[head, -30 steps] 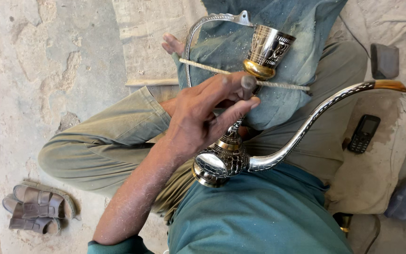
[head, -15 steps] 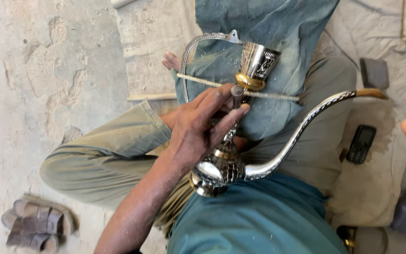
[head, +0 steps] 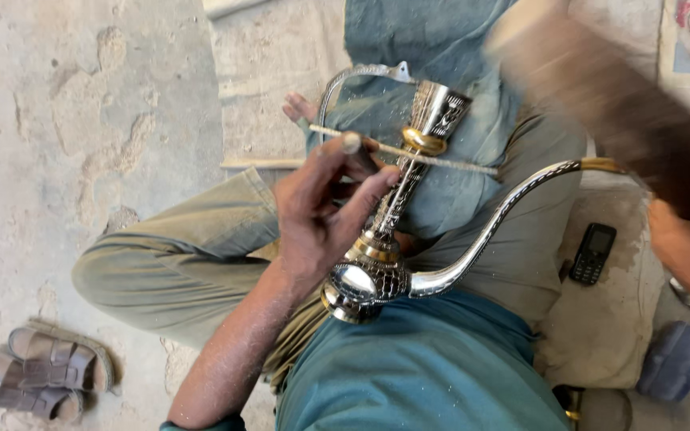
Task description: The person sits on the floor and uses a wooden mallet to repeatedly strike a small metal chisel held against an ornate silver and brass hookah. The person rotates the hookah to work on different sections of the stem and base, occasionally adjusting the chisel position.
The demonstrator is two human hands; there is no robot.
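A silver metal vessel [head: 377, 275] with a round base, a tall engraved stem, a cup top [head: 438, 112] and a long curved spout [head: 505, 211] rests on my crossed legs. My left hand [head: 321, 215] is at the stem, its fingers pinching a short dark metal punch [head: 358, 152] against it. My right hand [head: 684, 247] is at the right edge, closed on a brown wooden tool [head: 600, 96] that is blurred by motion above the spout's tip. A thin stick [head: 457, 164] lies across the stem below the cup.
A blue cloth [head: 433, 48] covers my lap. A black phone [head: 592, 253] lies on the mat at the right, a blue object [head: 675, 361] below it. Sandals [head: 45, 371] sit on the concrete floor at lower left. A wooden stick [head: 261, 163] lies beside my knee.
My right hand has come in from the right edge with the blurred wooden tool raised over the spout. My left hand has loosened from the stem to a pinch on the punch.
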